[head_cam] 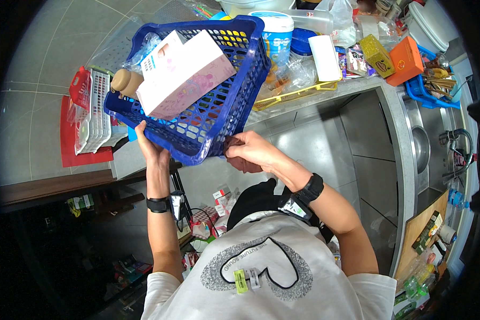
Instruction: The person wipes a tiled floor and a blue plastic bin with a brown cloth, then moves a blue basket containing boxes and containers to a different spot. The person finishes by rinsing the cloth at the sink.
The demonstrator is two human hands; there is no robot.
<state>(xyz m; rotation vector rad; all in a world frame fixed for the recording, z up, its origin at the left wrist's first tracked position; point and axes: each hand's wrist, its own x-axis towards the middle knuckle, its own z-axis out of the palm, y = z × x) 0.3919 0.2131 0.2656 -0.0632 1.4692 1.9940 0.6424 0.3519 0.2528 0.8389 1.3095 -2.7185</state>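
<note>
A blue perforated plastic basket [212,138] is tilted in front of me. My left hand [150,146] grips its near left rim, thumb over the edge and fingers hidden beneath. In my right hand [252,149] is a dark reddish-brown cloth [244,163], pressed against the basket's outer wall at the near right corner. Inside the basket lie a pink-and-white cardboard box [188,86], a tan bottle with a rounded cap [127,83] and a crumpled clear plastic bag [146,50].
To the left stands a white plastic basket [96,120] beside red packaging [80,90]. The counter holds a blue-and-white tub [278,44], a yellow basket [298,95], an orange box [404,62] and a blue utensil basket [432,100]. On the right is a sink with a faucet [460,138].
</note>
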